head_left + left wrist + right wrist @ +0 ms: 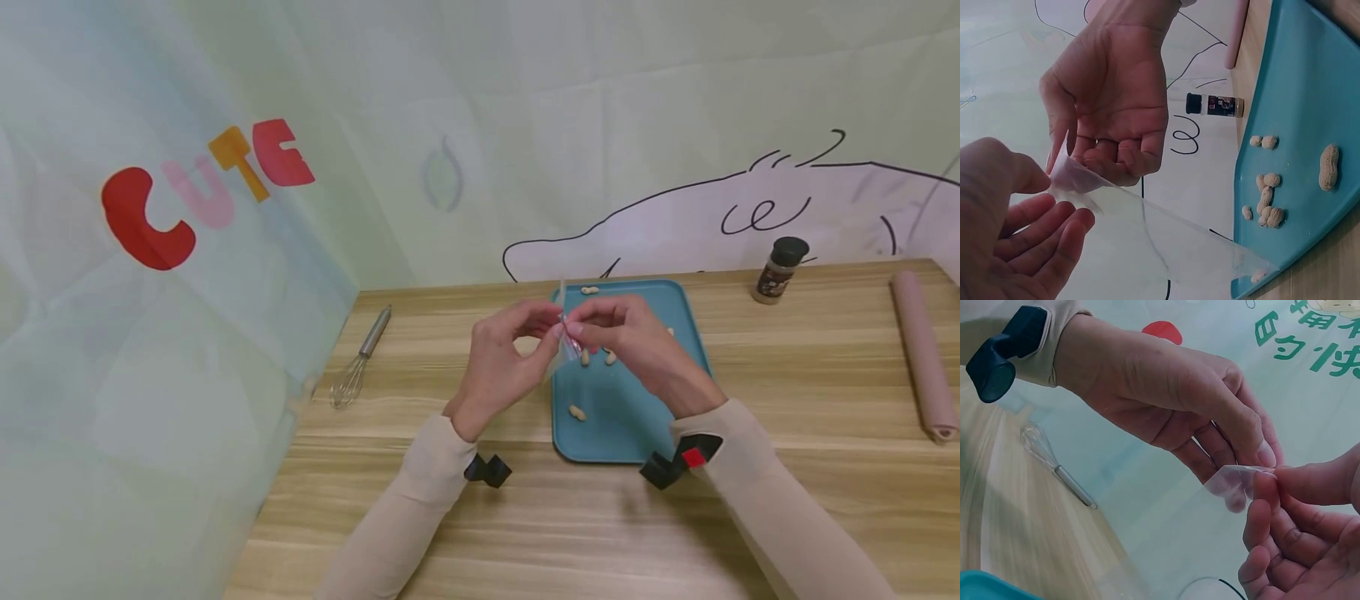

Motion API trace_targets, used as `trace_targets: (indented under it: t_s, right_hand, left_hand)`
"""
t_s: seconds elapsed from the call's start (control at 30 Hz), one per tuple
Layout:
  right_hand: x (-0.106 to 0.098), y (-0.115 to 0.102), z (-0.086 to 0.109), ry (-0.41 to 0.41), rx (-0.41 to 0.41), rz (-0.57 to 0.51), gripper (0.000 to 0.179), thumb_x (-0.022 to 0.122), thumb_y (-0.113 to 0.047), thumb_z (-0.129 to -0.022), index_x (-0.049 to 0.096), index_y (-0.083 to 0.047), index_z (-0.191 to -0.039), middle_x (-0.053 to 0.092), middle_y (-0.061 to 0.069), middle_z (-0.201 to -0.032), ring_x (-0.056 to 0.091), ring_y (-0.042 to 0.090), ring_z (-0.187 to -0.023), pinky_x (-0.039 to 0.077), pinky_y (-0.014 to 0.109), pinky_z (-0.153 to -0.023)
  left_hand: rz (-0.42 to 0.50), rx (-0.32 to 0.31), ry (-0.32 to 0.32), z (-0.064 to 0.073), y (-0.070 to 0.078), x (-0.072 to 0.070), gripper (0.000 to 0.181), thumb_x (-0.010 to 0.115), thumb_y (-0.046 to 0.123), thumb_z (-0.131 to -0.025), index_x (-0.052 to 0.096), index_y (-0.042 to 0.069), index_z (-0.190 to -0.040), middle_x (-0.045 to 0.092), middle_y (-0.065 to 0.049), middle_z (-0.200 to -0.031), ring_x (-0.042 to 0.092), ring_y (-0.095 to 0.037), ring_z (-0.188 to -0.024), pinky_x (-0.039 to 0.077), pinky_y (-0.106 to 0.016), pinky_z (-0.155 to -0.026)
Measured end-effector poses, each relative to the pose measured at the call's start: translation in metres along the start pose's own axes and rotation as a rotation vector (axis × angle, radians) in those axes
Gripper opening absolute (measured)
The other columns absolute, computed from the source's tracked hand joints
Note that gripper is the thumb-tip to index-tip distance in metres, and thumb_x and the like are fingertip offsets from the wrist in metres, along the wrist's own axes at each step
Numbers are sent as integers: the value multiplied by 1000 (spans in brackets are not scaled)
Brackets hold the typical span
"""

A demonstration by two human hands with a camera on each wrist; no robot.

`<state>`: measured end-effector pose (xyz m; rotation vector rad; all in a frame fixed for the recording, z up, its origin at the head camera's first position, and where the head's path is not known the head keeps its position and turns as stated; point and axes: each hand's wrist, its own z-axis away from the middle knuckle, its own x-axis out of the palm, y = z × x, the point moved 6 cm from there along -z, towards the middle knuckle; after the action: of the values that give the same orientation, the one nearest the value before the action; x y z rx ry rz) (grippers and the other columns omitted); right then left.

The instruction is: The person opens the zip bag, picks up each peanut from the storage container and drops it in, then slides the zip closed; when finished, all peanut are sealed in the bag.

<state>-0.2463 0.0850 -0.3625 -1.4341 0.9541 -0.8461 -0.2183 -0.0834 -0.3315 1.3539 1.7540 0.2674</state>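
Observation:
A clear, thin plastic bag (1085, 178) is stretched between two hands above a blue tray (615, 433). My left hand (506, 354) pinches its edge between thumb and fingers. Close beside it, my right hand (626, 337) pinches the same edge, the fingertips of both hands nearly meeting. Downward from the fingers hangs the see-through body of the bag, overlapping the tray's corner in the left wrist view. Several unshelled peanuts (1329, 167) lie scattered on the tray, some partly hidden by the hands in the head view.
To the left on the wooden table (330, 500) lies a metal whisk (363, 354). A seasoning jar with a black lid (780, 271) stands at the back right. Farther right is a rolled pink mat (924, 358). Printed cloth hangs behind and at the left.

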Motion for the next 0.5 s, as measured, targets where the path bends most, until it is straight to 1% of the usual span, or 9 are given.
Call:
trace_targets:
  t_s: [0.13, 0.2, 0.37, 0.5]
  right_hand:
    - [0, 1, 0, -13, -2, -26, 14, 64, -10, -106, 78, -12, -106, 75, -9, -86, 63, 12, -77, 53, 29, -78]
    - [-1, 1, 0, -13, 3, -23, 14, 64, -11, -106, 79, -13, -106, 75, -9, -86, 63, 13, -77, 52, 29, -78]
    - [-2, 1, 1, -10, 29, -8, 13, 68, -13, -105, 80, -13, -107, 77, -8, -86, 66, 14, -78, 52, 29, -76]
    - [-2, 3, 1, -17, 38, -9, 13, 70, -14, -104, 82, -17, -104, 77, -8, -86, 67, 13, -78, 53, 29, -76]
  left_hand:
    - [6, 11, 3, 0, 1, 0, 21, 73, 7, -99, 75, -1, -119, 80, -14, -112, 79, -22, -92, 65, -27, -87]
    - [8, 13, 2, 0, 2, 0, 21, 73, 7, -99, 75, -2, -119, 81, -14, -111, 79, -22, -92, 65, -28, -87]
    - [11, 10, -13, 0, 4, 0, 21, 72, 7, -100, 75, 0, -120, 81, -14, -113, 79, -22, -92, 65, -27, -87]
    - [9, 9, -29, 1, 6, 1, 21, 71, 7, -100, 75, 1, -120, 80, -13, -114, 78, -20, -92, 64, -26, -88]
